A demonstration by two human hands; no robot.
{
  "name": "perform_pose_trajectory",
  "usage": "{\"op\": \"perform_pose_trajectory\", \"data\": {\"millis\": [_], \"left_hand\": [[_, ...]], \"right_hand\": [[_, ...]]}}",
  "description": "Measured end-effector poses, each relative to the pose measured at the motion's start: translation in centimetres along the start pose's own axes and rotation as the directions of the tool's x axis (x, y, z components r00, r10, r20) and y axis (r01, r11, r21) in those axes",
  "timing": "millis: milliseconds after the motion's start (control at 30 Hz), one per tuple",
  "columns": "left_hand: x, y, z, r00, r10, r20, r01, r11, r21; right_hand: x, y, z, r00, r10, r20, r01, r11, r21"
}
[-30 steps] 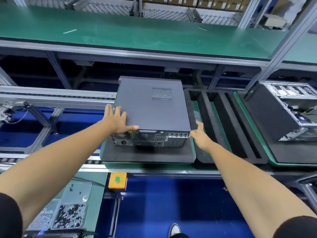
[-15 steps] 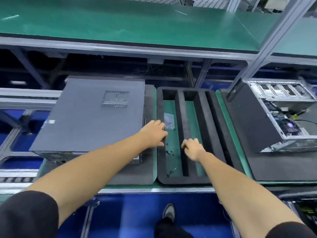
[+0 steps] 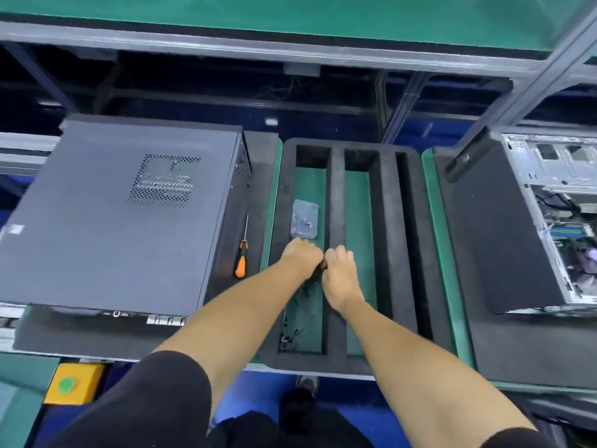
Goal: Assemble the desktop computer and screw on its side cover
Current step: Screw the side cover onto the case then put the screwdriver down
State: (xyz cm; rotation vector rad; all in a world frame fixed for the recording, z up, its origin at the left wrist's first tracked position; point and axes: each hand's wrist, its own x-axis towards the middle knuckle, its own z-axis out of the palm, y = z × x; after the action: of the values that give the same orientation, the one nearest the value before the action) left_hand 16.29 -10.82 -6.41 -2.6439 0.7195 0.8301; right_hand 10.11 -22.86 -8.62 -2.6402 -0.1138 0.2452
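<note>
A closed dark grey desktop computer (image 3: 122, 215) lies flat on a black foam pad (image 3: 97, 331) at the left. An orange-handled screwdriver (image 3: 241, 261) rests on that pad beside the case. In the middle sits a black foam tray (image 3: 416, 227) with long slots. A small clear box of screws (image 3: 304, 219) and loose dark screws (image 3: 298, 299) lie in its left slot. My left hand (image 3: 300, 258) and right hand (image 3: 339, 273) meet with curled fingers over the tray's left divider, just below the box. What they pinch is hidden.
At the right an open computer chassis (image 3: 555, 205) stands with a black side cover (image 3: 497, 227) leaning against it. A yellow box with a green button (image 3: 74, 384) sits at the lower left. A green shelf (image 3: 290, 14) overhangs the line.
The closed computer has slid left along the line. Both hands left it and came together over the foam tray's left slot. The screwdriver beside the case has come into view.
</note>
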Motion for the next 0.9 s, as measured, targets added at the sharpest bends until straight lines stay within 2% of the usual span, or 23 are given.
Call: {"op": "perform_pose_trajectory", "data": {"millis": [100, 300, 433, 567, 633, 733, 900], "left_hand": [[0.9, 0.8, 1.7, 0.995, -0.079, 0.061, 0.087, 0.985, -0.15], [2.7, 2.6, 3.6, 0.993, -0.113, 0.03, 0.117, 0.945, -0.307], [3.1, 2.5, 3.8, 0.995, -0.014, 0.104, 0.037, 0.974, -0.223], [3.5, -0.5, 0.8, 0.987, 0.073, 0.142, -0.052, 0.988, -0.144], [4.0, -2.2, -0.6, 0.988, 0.091, 0.127, -0.07, 0.985, -0.159], [4.0, -4.4, -2.8, 0.994, 0.105, 0.021, -0.103, 0.991, -0.09], [4.2, -4.8, -2.9, 0.978, 0.104, 0.184, -0.092, 0.993, -0.073]], "right_hand": [[-0.1, -0.1, 1.2, 0.992, 0.076, -0.097, -0.068, 0.994, 0.085], [0.0, 0.3, 2.2, 0.985, 0.054, -0.164, -0.049, 0.998, 0.037], [-0.1, 0.4, 2.1, 0.983, 0.039, -0.181, -0.032, 0.999, 0.042], [-0.2, 0.6, 2.2, 0.983, 0.032, -0.183, -0.023, 0.999, 0.049], [-0.3, 0.6, 2.2, 0.981, 0.044, -0.188, -0.031, 0.997, 0.071], [-0.3, 0.7, 2.4, 0.981, 0.049, -0.188, -0.032, 0.995, 0.094], [-0.3, 0.8, 2.5, 0.98, 0.042, -0.194, -0.025, 0.996, 0.091]]}}
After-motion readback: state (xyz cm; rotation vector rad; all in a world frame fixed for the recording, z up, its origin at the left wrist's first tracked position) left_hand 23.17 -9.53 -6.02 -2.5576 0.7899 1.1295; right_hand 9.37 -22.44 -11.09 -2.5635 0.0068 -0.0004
